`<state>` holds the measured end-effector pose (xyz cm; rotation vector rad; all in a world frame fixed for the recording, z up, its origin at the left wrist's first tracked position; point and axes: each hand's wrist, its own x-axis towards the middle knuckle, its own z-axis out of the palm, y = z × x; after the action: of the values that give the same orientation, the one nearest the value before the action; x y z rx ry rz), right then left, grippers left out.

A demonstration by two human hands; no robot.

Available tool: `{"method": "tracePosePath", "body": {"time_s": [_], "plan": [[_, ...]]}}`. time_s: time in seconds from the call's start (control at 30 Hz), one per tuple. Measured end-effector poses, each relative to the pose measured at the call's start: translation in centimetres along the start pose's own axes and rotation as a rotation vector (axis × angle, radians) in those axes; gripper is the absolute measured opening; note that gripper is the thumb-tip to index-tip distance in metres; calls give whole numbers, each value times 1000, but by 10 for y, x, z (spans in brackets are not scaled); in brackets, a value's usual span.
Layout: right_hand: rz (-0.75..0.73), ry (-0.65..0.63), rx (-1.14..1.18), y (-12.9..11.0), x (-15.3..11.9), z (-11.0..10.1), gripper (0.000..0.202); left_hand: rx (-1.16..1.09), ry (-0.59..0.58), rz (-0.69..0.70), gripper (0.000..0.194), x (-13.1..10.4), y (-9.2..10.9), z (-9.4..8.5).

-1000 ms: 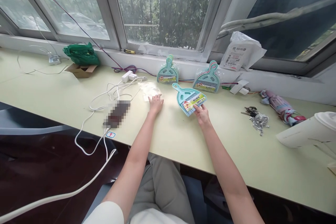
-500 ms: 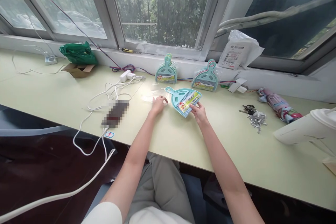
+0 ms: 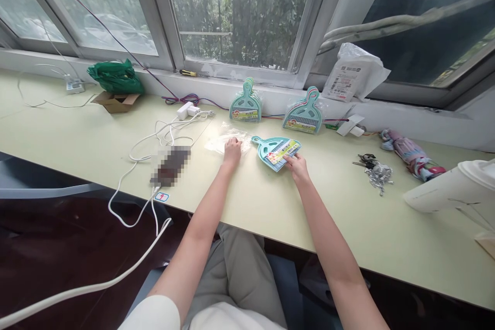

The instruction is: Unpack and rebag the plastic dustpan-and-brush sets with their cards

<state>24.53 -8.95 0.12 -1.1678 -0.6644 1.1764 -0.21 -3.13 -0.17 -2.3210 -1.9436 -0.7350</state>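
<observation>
The right hand (image 3: 297,166) is being held closed on the near edge of a small teal dustpan-and-brush set (image 3: 275,148), the fingertips pinching its labelled wide end. The set is being kept low over the pale green table (image 3: 247,201), close to flat; whether it is touching the surface cannot be told. Its handle is being pointed away to the left, toward the left hand (image 3: 232,147). That hand is being rested palm down, fingers loosely spread, on a clear plastic bag (image 3: 226,140) that is lying flat on the table just left of the set; nothing is being gripped by it, only pressed.

Behind the hands, two more packaged dustpan sets (image 3: 246,107) (image 3: 302,112) are being propped upright against the window ledge. To the left, a blurred dark device (image 3: 170,165) is being trailed by white cables (image 3: 154,139), and a green bag (image 3: 115,77) is being supported by a small cardboard box (image 3: 116,102). To the right, a bunch of keys (image 3: 372,169), a folded umbrella (image 3: 410,155) and a white kettle (image 3: 452,190) are being left on the table, well apart from the hands.
</observation>
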Motion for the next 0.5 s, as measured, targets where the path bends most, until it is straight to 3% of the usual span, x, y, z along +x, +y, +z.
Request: {"method": "tracePosePath", "body": {"time_s": [0.27, 0.5], "plan": [[23, -208, -9, 3, -6, 10, 26, -94, 133, 257, 41, -3, 17, 3], [10, -145, 49, 9, 1, 3, 27, -281, 159, 373, 38, -11, 39, -9]]}}
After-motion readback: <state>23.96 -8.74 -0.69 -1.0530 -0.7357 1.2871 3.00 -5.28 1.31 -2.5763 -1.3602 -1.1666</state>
